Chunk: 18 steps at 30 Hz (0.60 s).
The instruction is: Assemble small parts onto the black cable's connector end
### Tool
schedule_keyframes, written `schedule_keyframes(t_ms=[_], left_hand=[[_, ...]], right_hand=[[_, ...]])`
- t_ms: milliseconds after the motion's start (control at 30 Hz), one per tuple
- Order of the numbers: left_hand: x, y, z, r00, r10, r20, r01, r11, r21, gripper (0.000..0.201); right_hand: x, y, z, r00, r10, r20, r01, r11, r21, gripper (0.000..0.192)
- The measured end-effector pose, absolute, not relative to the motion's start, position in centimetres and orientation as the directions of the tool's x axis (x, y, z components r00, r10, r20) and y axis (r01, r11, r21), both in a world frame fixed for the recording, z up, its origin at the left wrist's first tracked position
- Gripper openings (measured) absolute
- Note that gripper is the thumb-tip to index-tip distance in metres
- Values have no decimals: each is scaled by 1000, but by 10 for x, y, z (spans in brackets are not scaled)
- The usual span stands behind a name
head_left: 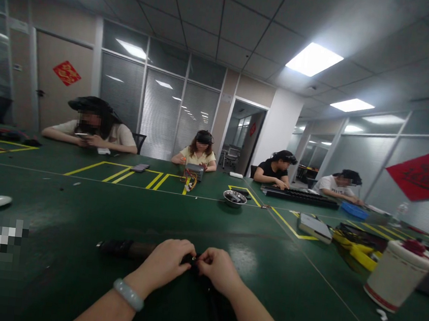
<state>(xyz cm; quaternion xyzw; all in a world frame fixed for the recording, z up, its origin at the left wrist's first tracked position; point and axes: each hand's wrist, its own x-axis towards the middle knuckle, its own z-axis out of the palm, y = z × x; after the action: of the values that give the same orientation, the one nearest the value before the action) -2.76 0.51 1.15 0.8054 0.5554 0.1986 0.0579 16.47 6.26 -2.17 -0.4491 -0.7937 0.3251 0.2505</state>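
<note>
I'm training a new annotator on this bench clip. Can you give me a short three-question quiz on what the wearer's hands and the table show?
1. True or false: both the left hand and the right hand pinch the dark elongated object lying on the green table.
2. Which wrist carries the pale bracelet? A) left B) right C) neither
3. Fill in: the white cup with the red lid stands on the wearer's ____ side.

Key:
1. True; the fingers of both hands meet on its near end.
2. A.
3. Right.
</note>
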Motion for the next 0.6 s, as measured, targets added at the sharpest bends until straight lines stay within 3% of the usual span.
schedule_keyframes(t_ms=[367, 600], left_hand=[[-21, 2, 11, 300, 909, 290, 867, -386, 314, 16], [-8, 3, 6, 281, 911, 301, 857, -380, 348, 12]], right_hand=[[177, 72, -20, -541, 841, -8, 443, 276, -853, 16], [187, 74, -15, -545, 837, -38, 473, 270, -839, 15]])
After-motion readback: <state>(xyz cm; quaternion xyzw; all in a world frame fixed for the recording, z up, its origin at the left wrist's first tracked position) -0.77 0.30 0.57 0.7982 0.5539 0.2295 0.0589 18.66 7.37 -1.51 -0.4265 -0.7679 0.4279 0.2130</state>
